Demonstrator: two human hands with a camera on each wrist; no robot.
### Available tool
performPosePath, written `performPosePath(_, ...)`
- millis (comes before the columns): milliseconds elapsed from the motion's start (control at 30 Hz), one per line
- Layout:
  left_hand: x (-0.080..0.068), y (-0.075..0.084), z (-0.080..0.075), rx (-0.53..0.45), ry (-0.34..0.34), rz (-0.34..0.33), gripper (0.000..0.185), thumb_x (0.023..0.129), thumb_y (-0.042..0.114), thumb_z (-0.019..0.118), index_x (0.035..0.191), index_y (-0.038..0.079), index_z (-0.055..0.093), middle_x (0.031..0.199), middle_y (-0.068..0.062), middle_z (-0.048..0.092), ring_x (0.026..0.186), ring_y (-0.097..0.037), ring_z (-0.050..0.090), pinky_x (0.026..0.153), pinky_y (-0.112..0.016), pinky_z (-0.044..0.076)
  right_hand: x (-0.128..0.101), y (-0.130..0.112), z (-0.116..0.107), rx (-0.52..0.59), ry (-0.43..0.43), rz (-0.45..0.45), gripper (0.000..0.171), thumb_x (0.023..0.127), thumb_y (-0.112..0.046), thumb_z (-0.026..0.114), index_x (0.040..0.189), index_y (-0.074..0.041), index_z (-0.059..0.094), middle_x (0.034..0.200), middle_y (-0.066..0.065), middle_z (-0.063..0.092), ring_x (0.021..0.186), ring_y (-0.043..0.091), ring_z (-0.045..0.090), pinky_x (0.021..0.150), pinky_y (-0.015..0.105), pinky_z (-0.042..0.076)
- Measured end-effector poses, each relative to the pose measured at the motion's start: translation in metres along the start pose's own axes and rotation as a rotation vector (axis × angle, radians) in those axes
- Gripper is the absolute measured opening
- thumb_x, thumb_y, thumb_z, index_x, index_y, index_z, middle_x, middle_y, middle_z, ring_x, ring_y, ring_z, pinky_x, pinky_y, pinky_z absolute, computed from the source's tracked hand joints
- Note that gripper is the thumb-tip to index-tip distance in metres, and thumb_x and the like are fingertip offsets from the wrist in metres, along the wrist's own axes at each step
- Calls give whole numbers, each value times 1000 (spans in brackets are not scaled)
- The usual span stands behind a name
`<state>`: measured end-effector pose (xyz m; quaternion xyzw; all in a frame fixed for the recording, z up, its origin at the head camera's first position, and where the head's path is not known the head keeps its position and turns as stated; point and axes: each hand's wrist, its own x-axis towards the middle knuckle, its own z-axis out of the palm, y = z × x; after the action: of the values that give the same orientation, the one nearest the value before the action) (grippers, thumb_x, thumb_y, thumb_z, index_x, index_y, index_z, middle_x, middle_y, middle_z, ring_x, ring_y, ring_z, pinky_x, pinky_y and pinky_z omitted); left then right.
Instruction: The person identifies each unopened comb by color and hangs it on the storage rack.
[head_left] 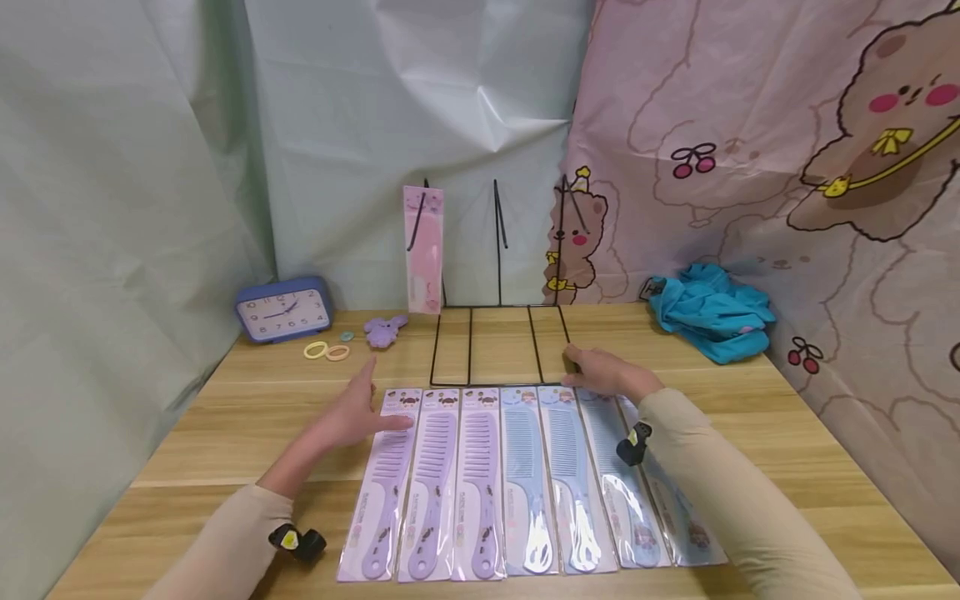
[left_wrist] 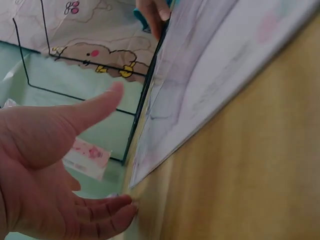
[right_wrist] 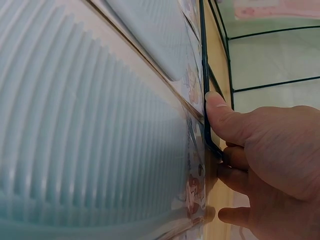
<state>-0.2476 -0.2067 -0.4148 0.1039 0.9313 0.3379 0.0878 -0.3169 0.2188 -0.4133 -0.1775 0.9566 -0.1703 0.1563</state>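
Note:
A black wire display rack (head_left: pixel 470 350) stands at the back of the table, its base flat and its hooks raised. My right hand (head_left: pixel 600 371) holds the rack's front right corner; in the right wrist view the thumb presses the wire and fingers curl below it. My left hand (head_left: pixel 358 417) is spread, thumb over the top of the leftmost packaged purple comb (head_left: pixel 393 467), gripping nothing. Purple combs and packaged blue combs (head_left: pixel 564 450) lie side by side in front of the rack, the rightmost partly hidden by my right arm. A pink package (head_left: pixel 424 275) hangs on the left hook.
A blue clock (head_left: pixel 285 310) stands at the back left, near a purple plush toy (head_left: pixel 384 332) and small rings, one a yellow ring (head_left: pixel 315 343). A crumpled teal cloth (head_left: pixel 711 312) lies at the back right. Hanging sheets enclose the table's back and sides.

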Motion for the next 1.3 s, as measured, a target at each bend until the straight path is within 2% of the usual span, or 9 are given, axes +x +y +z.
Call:
performPosePath(100,-9,0,4,77,-9,12,138,73,57,84,155,-9,-6,152,-44,15,138,-59,25,110,-65,26,0,0,0,7,-4,9,44,102,-33,60,137,-9,47,93,10,58,66,20,57,58,33,48)
performPosePath(300,-22,4,13,169,-20,16,144,67,65,83,156,-7,-4,142,-40,27,118,-50,50,96,-59,47,-1,-3,-1,16,-14,26,47,102,-33,60,141,-10,45,97,10,58,67,20,57,59,33,47)
performPosePath(400,-25,7,17,197,-18,26,146,64,67,84,156,-7,-1,139,-39,31,115,-45,51,93,-57,49,-1,-3,-1,24,-17,32,49,102,-32,59,143,-9,44,99,12,58,66,20,57,58,33,48)
performPosePath(533,-28,10,19,207,-28,23,146,62,64,87,157,-6,0,141,-40,30,117,-48,49,93,-59,49,0,-3,0,30,-17,42,52,102,-33,59,146,-9,43,104,12,58,67,20,58,58,32,48)
performPosePath(833,-31,15,12,168,-81,-34,137,65,45,93,157,-5,6,145,-48,19,124,-60,43,100,-66,41,0,-2,1,24,-17,41,53,102,-33,59,146,-9,42,106,12,58,69,20,59,60,33,48)
performPosePath(967,-30,16,4,160,-71,15,115,66,26,93,151,-10,25,138,-47,36,119,-56,49,98,-64,43,0,-3,0,25,-21,37,55,102,-32,59,148,-9,40,108,12,58,69,19,58,60,33,48)
performPosePath(1067,-30,15,-5,83,-70,65,104,67,9,90,146,-18,27,130,-44,46,108,-49,57,92,-58,51,0,-4,0,33,-26,38,54,102,-32,59,148,-9,40,105,12,58,67,20,58,60,33,48)
performPosePath(1200,-33,15,-22,-31,-80,112,106,72,4,85,148,-20,15,143,-46,31,122,-56,46,104,-63,39,-1,-3,0,31,-27,36,56,103,-32,58,149,-8,38,105,13,58,65,19,58,59,33,48)
performPosePath(1300,-35,20,-33,-69,-75,175,106,77,7,83,153,-14,13,154,-41,16,140,-57,22,113,-66,18,-2,-2,-1,27,-23,46,58,103,-33,58,151,-9,37,108,14,58,66,19,58,59,32,48)
